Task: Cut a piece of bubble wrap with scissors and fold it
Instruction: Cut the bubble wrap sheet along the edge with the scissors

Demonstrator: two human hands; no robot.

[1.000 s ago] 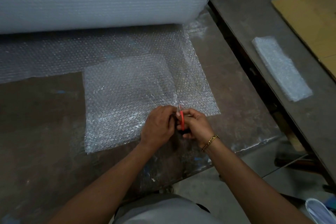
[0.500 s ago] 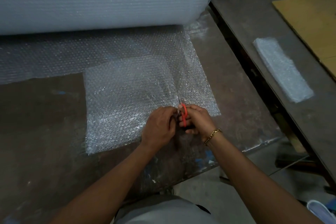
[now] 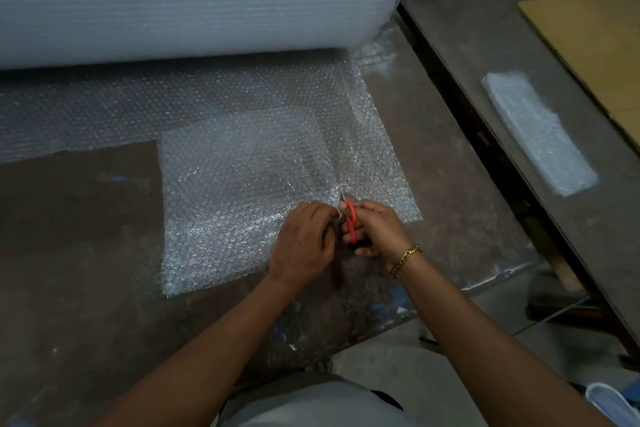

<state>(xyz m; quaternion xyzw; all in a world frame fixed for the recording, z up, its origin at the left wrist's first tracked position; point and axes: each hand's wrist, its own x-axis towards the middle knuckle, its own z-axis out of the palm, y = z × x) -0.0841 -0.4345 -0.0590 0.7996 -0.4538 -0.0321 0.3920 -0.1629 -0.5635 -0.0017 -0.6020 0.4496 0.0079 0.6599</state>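
Nearest the body, the left hand (image 3: pixel 304 243) is seen from the back with its fingers curled at the near edge of the bubble wrap (image 3: pixel 242 184), which appears to be pinched taut. Just beside it, at 3 o'clock, the red handles of the scissors (image 3: pixel 350 222) are gripped by the curled fingers of the right hand (image 3: pixel 377 229), blades pointing to 12 o'clock. Over the last second the blades have been moved only slightly further into the sheet, so the cut is judged barely begun and folding not yet reached. The wrap lies flat on the table (image 3: pixel 69 253), running to 12 o'clock under the roll (image 3: pixel 194 0). Counted: two hands, one pair of scissors, one unrolled sheet, one roll, one folded piece (image 3: pixel 536 132) at 2 o'clock and one cardboard sheet (image 3: pixel 588 45) beyond it.
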